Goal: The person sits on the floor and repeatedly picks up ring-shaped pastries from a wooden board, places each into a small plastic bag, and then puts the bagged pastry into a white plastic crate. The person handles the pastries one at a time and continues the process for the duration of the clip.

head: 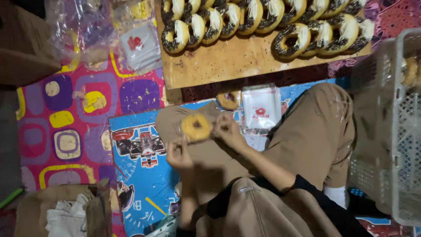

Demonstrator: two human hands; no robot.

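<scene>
A plain, uncoated donut [196,127] is held between both hands over my lap. My left hand [177,153] grips its lower left edge and my right hand [228,129] pinches its right edge. A second plain donut [229,100] lies just beyond them, near my knee in tan trousers. Beside it sits a small stack of clear plastic bags with a red mark [262,107].
A wooden board [210,66] at the top carries several donuts with dark sprinkles and white topping [289,41]. A grey plastic crate [390,131] with donuts inside stands at the right. More plastic bags [140,46] lie top left, a cardboard box [66,210] bottom left, on colourful mats.
</scene>
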